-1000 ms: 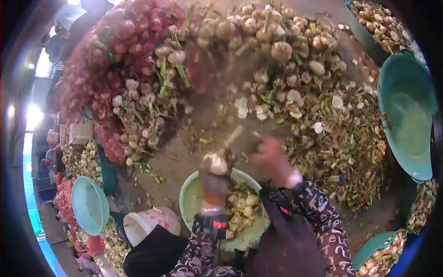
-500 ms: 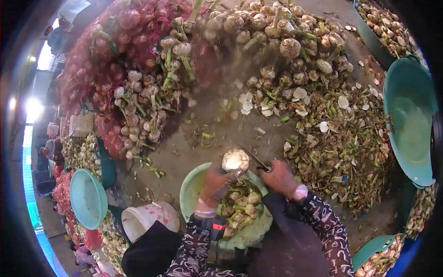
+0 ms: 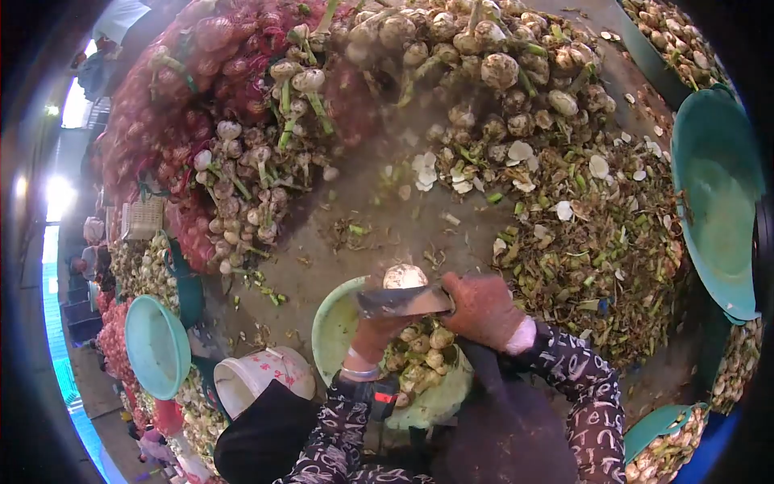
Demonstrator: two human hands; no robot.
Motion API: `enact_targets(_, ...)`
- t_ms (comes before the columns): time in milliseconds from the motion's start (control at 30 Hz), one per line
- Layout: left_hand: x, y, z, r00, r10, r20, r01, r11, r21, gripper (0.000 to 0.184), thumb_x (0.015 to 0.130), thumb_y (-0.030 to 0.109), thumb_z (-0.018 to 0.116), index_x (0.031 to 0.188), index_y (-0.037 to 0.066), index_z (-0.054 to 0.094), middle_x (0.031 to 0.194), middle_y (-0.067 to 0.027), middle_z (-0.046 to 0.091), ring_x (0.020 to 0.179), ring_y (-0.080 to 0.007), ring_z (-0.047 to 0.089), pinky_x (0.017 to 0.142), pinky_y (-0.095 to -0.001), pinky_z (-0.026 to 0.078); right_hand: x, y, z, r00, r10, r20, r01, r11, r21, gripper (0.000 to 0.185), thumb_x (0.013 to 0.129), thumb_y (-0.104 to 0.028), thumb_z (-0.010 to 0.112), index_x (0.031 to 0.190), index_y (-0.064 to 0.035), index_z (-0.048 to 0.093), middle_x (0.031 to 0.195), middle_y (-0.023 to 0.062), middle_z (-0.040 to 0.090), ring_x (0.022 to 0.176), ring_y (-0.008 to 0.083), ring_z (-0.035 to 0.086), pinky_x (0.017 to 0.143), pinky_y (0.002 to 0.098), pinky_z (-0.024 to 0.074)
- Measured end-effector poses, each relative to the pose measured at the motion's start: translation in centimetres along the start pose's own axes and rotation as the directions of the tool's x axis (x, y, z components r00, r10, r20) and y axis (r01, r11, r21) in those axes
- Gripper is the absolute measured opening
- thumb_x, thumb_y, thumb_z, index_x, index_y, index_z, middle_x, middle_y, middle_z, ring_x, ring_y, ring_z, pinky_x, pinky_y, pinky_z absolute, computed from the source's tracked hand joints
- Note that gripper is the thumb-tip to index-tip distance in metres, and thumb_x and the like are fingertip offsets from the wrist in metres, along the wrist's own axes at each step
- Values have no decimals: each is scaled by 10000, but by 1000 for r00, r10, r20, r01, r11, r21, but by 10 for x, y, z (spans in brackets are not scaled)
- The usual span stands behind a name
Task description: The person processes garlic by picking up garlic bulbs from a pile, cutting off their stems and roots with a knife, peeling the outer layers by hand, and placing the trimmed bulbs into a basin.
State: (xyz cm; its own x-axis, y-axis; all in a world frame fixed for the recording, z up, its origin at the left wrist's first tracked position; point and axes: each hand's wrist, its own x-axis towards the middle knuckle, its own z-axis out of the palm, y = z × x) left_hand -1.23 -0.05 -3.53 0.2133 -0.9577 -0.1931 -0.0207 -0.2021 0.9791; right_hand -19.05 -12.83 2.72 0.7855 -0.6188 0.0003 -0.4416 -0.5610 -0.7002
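Above a pale green basin (image 3: 326,323), my left hand (image 3: 376,332) is closed around a garlic bulb (image 3: 405,277), whose pale top shows beyond the blade. My right hand (image 3: 486,310) is wrapped round the handle of a knife (image 3: 401,302). The wide dark blade points left and lies across the near side of the bulb, hiding part of my left fingers. Trimmed garlic bulbs (image 3: 419,363) fill part of the basin below both hands.
Untrimmed garlic (image 3: 500,71) is heaped ahead, with red net sacks (image 3: 193,89) at the left. Stalk scraps (image 3: 588,258) cover the ground at the right. Green tubs (image 3: 713,202) stand far right; a white bucket (image 3: 262,383) and a teal basin (image 3: 157,347) are at the left.
The knife has swung from the bulb's right side to across its near side. My right hand has come closer to my left. The long stalk seen on the bulb earlier is gone.
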Motion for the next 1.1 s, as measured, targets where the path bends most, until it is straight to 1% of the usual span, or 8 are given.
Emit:
enact_targets(300, 13, 42, 18, 975, -162, -151, 157, 987, -44, 591, 617, 107, 763, 1105, 21, 441, 989, -87, 572, 878, -169, 574, 789, -282, 467, 2, 70, 60, 990, 82, -112, -75, 995, 62, 290, 618, -253, 661, 813, -87, 526, 669, 128, 581, 646, 321, 580, 533, 420, 451)
enact_targets(367, 0, 80, 17, 882, -466, 70, 397, 656, -642, 610, 593, 143, 775, 1101, 26, 456, 983, -90, 559, 865, -166, 568, 780, -284, 462, 4, 113, 54, 904, 419, 81, -398, 897, -189, 332, 664, -322, 632, 838, -49, 559, 722, 158, 597, 689, 333, 595, 587, 420, 475)
enact_targets(433, -9, 119, 10, 987, -86, 138, 70, 991, 114, 630, 581, 209, 784, 1102, 41, 472, 1002, -91, 545, 939, -169, 539, 837, -287, 433, 0, 102, 21, 796, 602, -63, -606, 789, -102, 376, 724, -357, 594, 872, -12, 573, 783, 190, 615, 742, 338, 612, 643, 421, 494)
enact_targets(567, 31, 109, -50, 595, -375, 711, -113, 837, 535, 770, 595, 199, 788, 1254, 58, 416, 1200, -79, 488, 1133, -185, 430, 966, -322, 334, -6, 106, 17, 813, 570, -122, -582, 804, -123, 359, 718, -330, 598, 888, -15, 580, 792, 201, 615, 763, 352, 606, 659, 428, 491)
enact_targets(733, 137, 8, -142, 970, 5, -242, 159, 743, 650, 540, 658, 260, 725, 1108, 70, 495, 1090, -166, 533, 977, -345, 529, 852, -379, 428, -19, 87, 33, 796, 601, 67, -605, 795, 53, 419, 686, -354, 618, 978, -54, 597, 830, 210, 617, 781, 370, 595, 703, 435, 483)
enact_targets(833, 203, -11, -180, 974, 17, -227, 193, 471, 861, 388, 727, 219, 643, 1074, 86, 534, 1047, -185, 550, 963, -348, 534, 833, -388, 440, -23, 89, 44, 766, 634, 106, -636, 772, -23, 438, 675, -362, 622, 992, -60, 602, 827, 211, 617, 774, 371, 595, 709, 436, 480)
enact_targets(900, 228, -21, -180, 983, 179, -26, 55, -157, 986, 212, 761, 162, 567, 961, 107, 610, 931, -152, 607, 893, -308, 583, 747, -387, 479, -28, 92, 47, 773, 625, 106, -628, 778, -6, 441, 675, -367, 621, 986, -55, 604, 813, 209, 617, 770, 374, 594, 711, 438, 478)
enact_targets(1100, 249, -49, -200, 937, -173, -305, 285, -129, 950, 288, 775, 141, 543, 1048, 49, 550, 924, -132, 626, 881, -295, 602, 705, -374, 487, -21, 91, 41, 746, 651, 139, -653, 756, -36, 426, 690, -368, 614, 959, -37, 606, 815, 217, 610, 776, 385, 588, 703, 443, 477)
